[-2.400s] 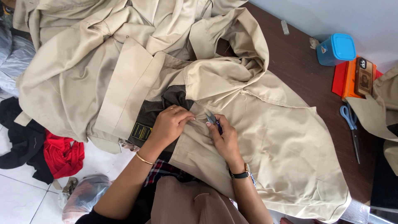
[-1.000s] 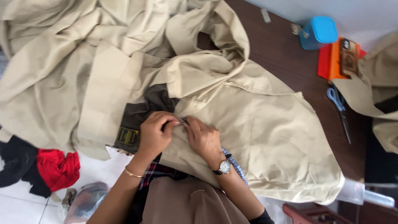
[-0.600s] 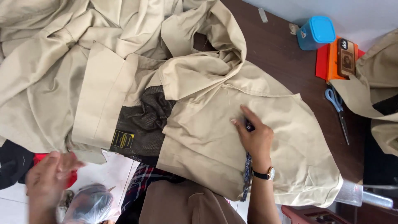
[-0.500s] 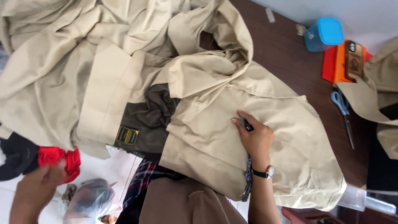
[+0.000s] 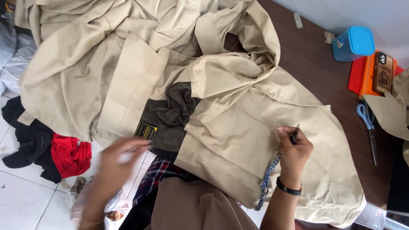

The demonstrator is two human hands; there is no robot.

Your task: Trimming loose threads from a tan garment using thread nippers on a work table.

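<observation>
The right hand [image 5: 294,147], right of centre, grips a thin dark tool [image 5: 294,135] on the beige jacket [image 5: 238,140]. The left hand [image 5: 117,164], lower left, is blurred; cannot tell its grip.

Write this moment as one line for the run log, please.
left hand: blurred, over lap, empty | right hand: pinching small dark tool on beige jacket | scissors: on table

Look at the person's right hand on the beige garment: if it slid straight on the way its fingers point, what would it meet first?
The right hand points up and slightly left, so it would probably first meet the folded hood-like bunch of the beige garment; depth is uncertain.
</observation>
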